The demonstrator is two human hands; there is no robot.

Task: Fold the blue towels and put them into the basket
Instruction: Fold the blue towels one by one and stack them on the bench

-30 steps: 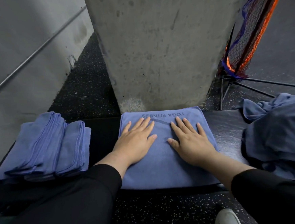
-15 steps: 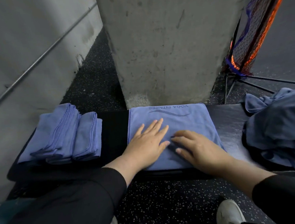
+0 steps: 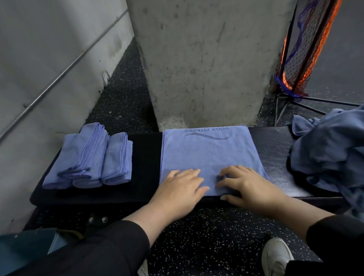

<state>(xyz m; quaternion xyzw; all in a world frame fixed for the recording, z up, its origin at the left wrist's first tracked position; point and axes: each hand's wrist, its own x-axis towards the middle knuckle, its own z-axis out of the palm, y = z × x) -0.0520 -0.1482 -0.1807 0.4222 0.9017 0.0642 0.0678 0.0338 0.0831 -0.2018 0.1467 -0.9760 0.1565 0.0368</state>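
A half-folded blue towel (image 3: 208, 153) printed "YOGA FITNESS" lies flat on the black bench (image 3: 147, 173), in front of me. My left hand (image 3: 179, 192) rests flat on its near left part with the fingers straight. My right hand (image 3: 243, 185) sits at the towel's near edge, fingers curled on top and thumb at the edge below, pinching the cloth. A stack of folded blue towels (image 3: 91, 158) lies on the bench's left end. A heap of unfolded blue towels (image 3: 340, 147) sits at the right end.
A concrete pillar (image 3: 209, 53) stands right behind the bench, and a grey wall with a metal rail (image 3: 48, 89) runs along the left. An orange and blue mesh net on a black stand (image 3: 304, 47) leans at the back right. My white shoe (image 3: 275, 259) is on the speckled floor.
Both hands slid toward me over the towel, from its middle to its near edge. The right hand's fingers went from flat to curled. The camera view pulled back and up.
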